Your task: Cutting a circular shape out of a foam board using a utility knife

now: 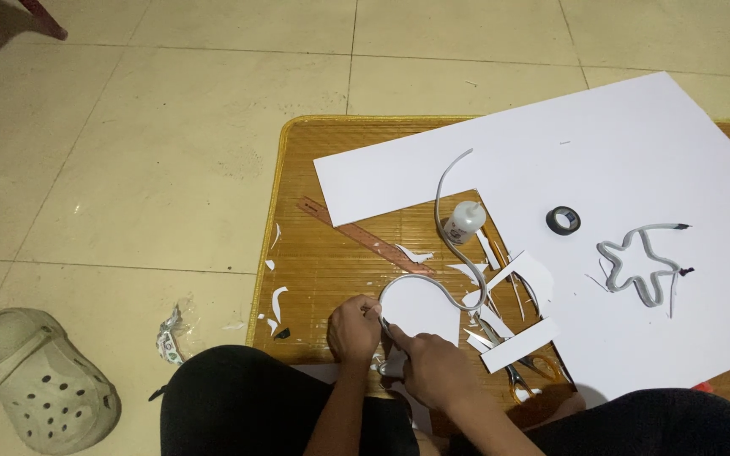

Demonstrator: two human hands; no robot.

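— Where is the grey strip [445, 245] sitting right now?

— It is curling over the bamboo mat [314, 253], looping round a white paper cut-out [420, 308] just ahead of both hands, its far end rising toward the glue bottle [465, 221].

— And the hands?

— The left hand [354, 329] is pinching the strip's near end at the loop's left side. The right hand [433, 365] is closing around a thin dark tool, its tip touching the same spot. The hands are nearly touching.

— Anything else nearby?

— Scissors [517, 376] are lying right of the right hand, a ruler [356, 232] beyond, and a tape roll [563, 220] and a star-shaped strip [642, 263] are resting on the big white sheet [635, 152].
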